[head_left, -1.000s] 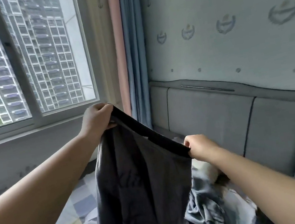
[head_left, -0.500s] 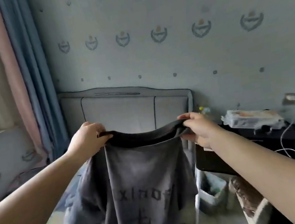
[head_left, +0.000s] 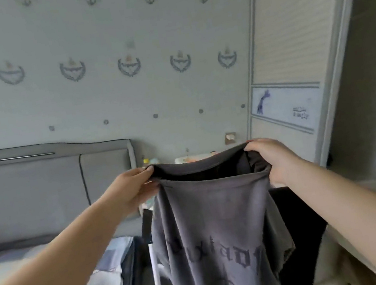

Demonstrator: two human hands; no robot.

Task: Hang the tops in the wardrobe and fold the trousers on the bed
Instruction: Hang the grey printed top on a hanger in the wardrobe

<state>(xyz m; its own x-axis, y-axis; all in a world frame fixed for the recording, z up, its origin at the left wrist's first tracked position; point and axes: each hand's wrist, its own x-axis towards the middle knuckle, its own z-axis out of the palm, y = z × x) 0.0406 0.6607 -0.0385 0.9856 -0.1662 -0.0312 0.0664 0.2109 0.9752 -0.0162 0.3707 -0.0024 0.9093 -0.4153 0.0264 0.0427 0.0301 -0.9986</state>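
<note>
While both of my hands are closed on the same edge of cloth, the grip is plain to read: my left hand (head_left: 131, 189) pinches one end of the opening of the dark grey top (head_left: 217, 232), and my right hand (head_left: 271, 160) is clenched on the other end, so the opening is stretched flat between them in the middle of the frame. I cannot tell whether this edge is the hem or the neck. Below it the top hangs free and clear of everything, its dark lettering showing in the lower centre.

Outward from there, the bed (head_left: 109, 275) with its rumpled bedding lies at lower left, below the grey headboard (head_left: 39, 182) at middle left. A dark table (head_left: 293, 214) stands behind the hanging cloth, partly hidden by it. The wardrobe (head_left: 291, 50) rises at the upper right, its pale sliding door in view; its inside is not visible.

I judge the step in hand to be carrying a top toward the wardrobe for hanging. No hanger shows anywhere in view, so the next move likely calls for turning further right, finding one, and freeing one hand while the other takes the garment's weight.
</note>
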